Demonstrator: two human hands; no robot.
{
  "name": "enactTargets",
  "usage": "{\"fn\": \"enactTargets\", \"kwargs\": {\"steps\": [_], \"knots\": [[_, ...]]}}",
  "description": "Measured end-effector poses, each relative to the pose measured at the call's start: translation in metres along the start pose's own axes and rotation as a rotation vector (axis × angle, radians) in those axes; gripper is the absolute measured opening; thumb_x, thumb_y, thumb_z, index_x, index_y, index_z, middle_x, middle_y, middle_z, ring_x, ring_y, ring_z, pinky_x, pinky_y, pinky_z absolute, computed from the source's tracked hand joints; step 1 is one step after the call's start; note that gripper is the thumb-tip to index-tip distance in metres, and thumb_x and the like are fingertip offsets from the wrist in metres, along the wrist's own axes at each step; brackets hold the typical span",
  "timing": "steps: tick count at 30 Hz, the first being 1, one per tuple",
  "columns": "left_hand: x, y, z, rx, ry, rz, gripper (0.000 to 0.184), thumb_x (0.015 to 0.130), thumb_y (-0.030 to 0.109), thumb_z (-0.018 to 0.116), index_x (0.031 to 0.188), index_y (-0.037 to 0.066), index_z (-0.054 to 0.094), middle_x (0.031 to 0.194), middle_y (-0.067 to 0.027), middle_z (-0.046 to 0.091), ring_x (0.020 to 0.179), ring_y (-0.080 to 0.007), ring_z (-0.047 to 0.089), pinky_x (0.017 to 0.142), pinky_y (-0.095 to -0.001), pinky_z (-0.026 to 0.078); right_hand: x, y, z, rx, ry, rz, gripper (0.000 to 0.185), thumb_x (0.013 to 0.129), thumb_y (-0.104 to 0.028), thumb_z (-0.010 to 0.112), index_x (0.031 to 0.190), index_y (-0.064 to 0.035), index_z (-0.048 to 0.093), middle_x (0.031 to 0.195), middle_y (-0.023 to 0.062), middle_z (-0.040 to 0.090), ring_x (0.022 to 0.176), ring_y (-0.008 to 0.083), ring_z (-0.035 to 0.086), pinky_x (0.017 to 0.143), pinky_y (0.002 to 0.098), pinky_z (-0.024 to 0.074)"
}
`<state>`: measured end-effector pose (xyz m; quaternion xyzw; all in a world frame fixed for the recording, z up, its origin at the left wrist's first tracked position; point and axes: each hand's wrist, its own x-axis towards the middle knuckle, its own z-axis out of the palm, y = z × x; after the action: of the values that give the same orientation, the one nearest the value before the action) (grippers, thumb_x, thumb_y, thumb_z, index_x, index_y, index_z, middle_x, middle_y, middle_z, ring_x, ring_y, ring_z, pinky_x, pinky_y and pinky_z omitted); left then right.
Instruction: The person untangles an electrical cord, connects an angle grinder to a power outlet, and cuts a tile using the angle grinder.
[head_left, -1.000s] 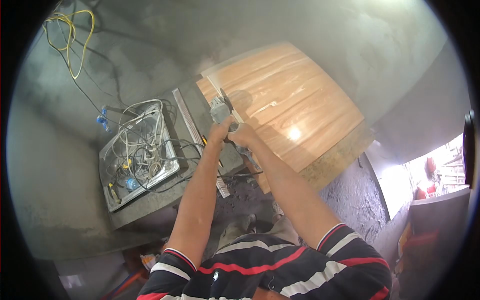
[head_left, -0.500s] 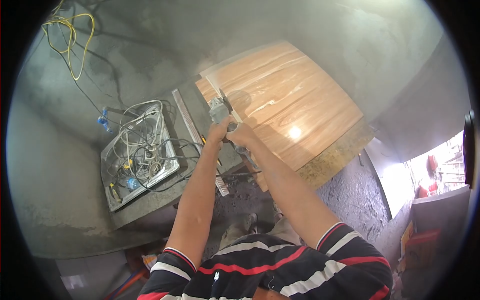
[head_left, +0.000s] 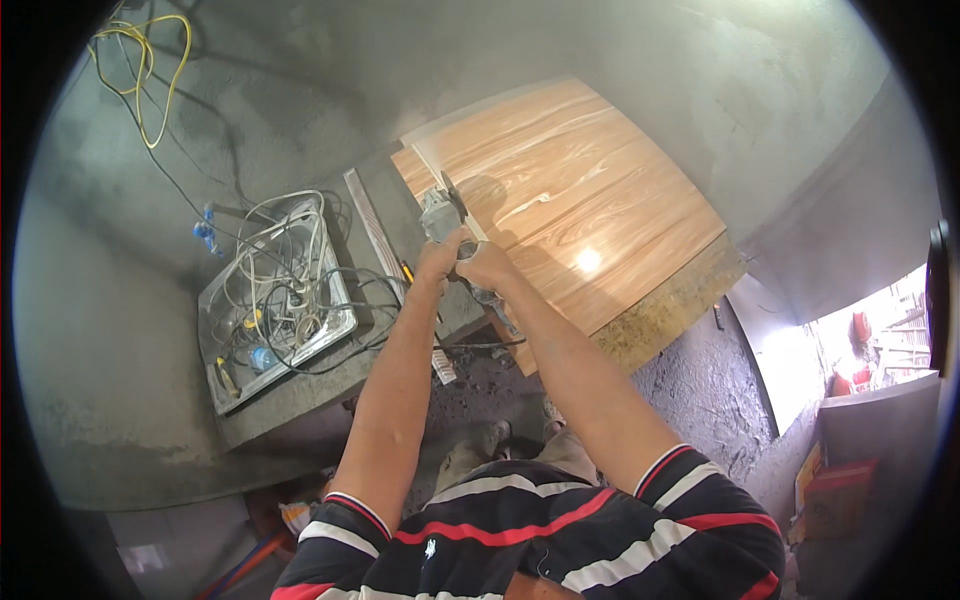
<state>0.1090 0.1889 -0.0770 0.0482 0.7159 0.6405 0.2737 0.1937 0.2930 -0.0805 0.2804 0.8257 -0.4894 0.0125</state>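
My left hand and my right hand are both closed around an angle grinder, side by side on its body. The grinder's dark disc stands on edge over the left part of a glossy wood-patterned panel. A pale straight cut line runs ahead of the disc, parallel to the panel's left edge. Whether the disc is spinning I cannot tell. The fingers' undersides are hidden by the tool and hands.
Left of the panel lie a long ridged strip and a yellow-black cutter. A metal sink holds tangled cables, a bottle and a yellow-handled tool. A yellow cable hangs at upper left. Dusty haze hangs around.
The view has shifted slightly. My hands and the grinder hold nearly the same place over the panel. Haze at the panel's far left looks a little thinner.
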Motion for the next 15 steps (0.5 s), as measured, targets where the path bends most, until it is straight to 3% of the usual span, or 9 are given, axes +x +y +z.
{"fn": "enactTargets", "kwargs": {"steps": [15], "knots": [[-0.012,-0.003,0.002,0.025,-0.005,0.008,0.067,0.079,0.041,0.081,0.116,-0.013,0.068,0.103,-0.0170,0.071,0.082,-0.0223,0.069,0.068,-0.0365,0.054,-0.021,-0.001,-0.007,0.018,0.005,-0.016,0.066,0.072,-0.032,0.074,0.118,0.0142,0.066,0.113,0.0355,0.070,0.109,0.0437,0.070,0.092,0.0434,0.0553]]}}
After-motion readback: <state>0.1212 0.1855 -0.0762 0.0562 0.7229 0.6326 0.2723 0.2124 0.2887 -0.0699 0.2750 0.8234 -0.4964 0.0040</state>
